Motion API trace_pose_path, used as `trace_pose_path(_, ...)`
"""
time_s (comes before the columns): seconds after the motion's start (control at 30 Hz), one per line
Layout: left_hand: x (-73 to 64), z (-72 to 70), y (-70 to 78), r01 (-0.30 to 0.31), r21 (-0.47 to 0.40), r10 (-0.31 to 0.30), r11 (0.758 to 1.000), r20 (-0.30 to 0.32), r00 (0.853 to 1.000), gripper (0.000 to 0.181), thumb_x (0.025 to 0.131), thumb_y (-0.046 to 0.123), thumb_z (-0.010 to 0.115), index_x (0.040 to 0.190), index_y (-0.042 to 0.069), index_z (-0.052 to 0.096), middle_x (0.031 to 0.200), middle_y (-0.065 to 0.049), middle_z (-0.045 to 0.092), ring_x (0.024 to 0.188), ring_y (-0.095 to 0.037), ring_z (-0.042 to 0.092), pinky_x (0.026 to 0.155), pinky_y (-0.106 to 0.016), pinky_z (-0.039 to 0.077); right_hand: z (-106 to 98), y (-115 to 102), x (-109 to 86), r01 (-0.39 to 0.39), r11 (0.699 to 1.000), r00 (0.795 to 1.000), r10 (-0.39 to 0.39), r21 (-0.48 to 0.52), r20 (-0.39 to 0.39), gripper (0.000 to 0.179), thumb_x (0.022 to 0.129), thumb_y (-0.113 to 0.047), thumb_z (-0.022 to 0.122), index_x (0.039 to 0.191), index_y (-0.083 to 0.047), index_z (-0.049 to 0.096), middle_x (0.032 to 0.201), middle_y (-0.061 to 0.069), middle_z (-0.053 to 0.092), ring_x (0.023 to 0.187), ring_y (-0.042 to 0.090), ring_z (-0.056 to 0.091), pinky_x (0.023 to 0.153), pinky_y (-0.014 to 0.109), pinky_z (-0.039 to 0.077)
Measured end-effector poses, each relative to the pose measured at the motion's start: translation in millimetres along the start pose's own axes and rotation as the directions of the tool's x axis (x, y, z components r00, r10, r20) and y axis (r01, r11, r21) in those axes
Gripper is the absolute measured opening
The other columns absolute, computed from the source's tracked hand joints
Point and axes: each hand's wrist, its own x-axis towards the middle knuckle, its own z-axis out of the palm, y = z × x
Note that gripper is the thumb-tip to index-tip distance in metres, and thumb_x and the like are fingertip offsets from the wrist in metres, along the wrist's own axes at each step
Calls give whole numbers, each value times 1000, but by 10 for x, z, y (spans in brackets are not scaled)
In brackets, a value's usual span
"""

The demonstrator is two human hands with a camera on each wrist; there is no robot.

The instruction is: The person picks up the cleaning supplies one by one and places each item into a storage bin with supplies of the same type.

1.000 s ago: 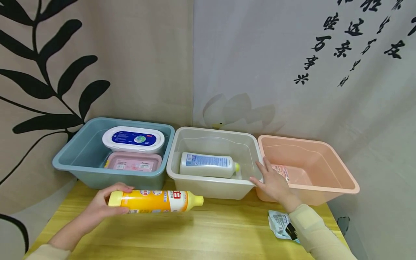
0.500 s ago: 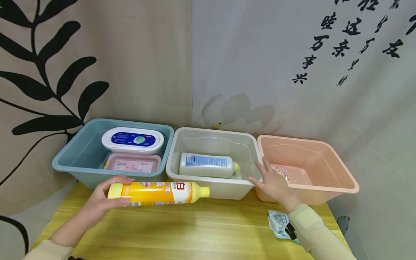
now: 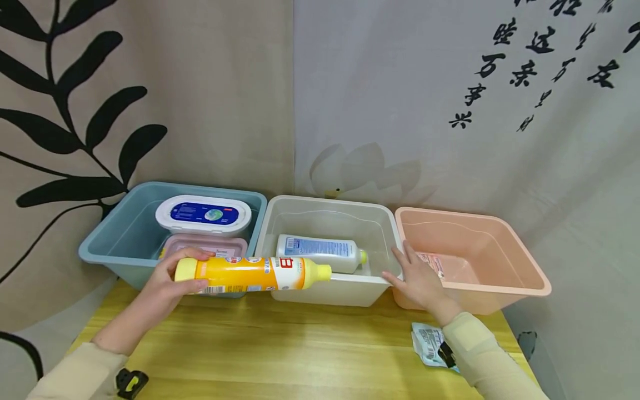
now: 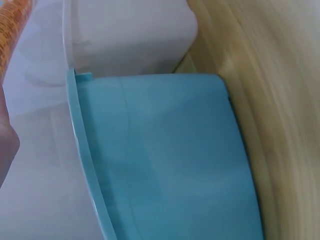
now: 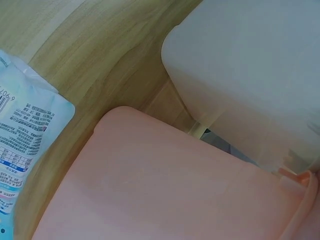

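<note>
1. Yellow-orange bottle (image 3: 250,274): held on its side above the table (image 3: 300,344), before the blue bin (image 3: 107,247) and the grey-white bin (image 3: 322,288); it hides part of both front walls. In the left wrist view only a section shows, cut by the frame.
2. Left hand (image 3: 170,276): grasping the bottle at its left end, between thumb and fingers; the fingers' far side is hidden. The left wrist view catches only a sliver of skin.
3. Right hand (image 3: 421,282): fingers spread at the grey-white bin's right front corner, grasping nothing.
4. Blue bin contents: white oval tub (image 3: 204,215); pink box (image 3: 200,244), its front hidden by bottle and hand; a yellow scrap beside it, too small to identify.
5. Grey-white bin contents: white bottle (image 3: 320,253), lying down, lower edge hidden by the held bottle and bin wall.
6. Peach bin (image 3: 500,291): a printed packet (image 3: 434,264), mostly hidden by the right hand and rim.
7. Pale blue pouch (image 3: 427,344): on the table, partly covered by the right sleeve (image 3: 492,361); cropped in the right wrist view.
</note>
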Motion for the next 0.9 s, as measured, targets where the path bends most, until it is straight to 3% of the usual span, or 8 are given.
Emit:
trace_pose_path(0.07, 41, 20, 10, -20, -20, 20, 1000, 5, 1000, 42, 84, -13, 48, 111, 18, 57, 119, 5, 49, 98, -10, 53, 81, -16, 52, -8, -3, -1, 5, 1000, 1000, -5, -2, -7, 73, 90, -52, 50, 145, -6, 34, 152, 27, 19, 121, 50, 46, 93, 57, 44)
trace_pose_path(0.33, 198, 115, 59, -46, -73, 46, 996, -4, 999, 42, 84, -12, 48, 109, 19, 61, 116, 4, 55, 97, -12, 52, 79, -18, 52, -26, -24, -11, 4, 1000, 1000, -4, 17, 4, 74, 90, -52, 49, 145, -5, 32, 152, 28, 17, 122, 51, 44, 96, 58, 42)
trace_pose_path(0.7, 437, 246, 131, 53, -110, -61, 992, -69, 996, 34, 86, -4, 53, 104, 24, 59, 112, 4, 54, 96, -14, 50, 78, -18, 52, -6, -4, 2, 2, 1000, 1000, -2, 1, -11, 73, 89, -51, 51, 145, -6, 33, 151, 28, 19, 122, 50, 45, 94, 58, 43)
trace_pose_path(0.9, 581, 328, 174, 65, -119, -75, 991, -87, 993, 32, 86, -3, 54, 101, 26, 59, 112, 6, 53, 96, -12, 52, 80, -18, 52, 1, -1, 0, -1, 1000, 1000, 1, 4, -6, 75, 89, -55, 49, 145, -6, 33, 152, 27, 19, 123, 49, 44, 94, 58, 43)
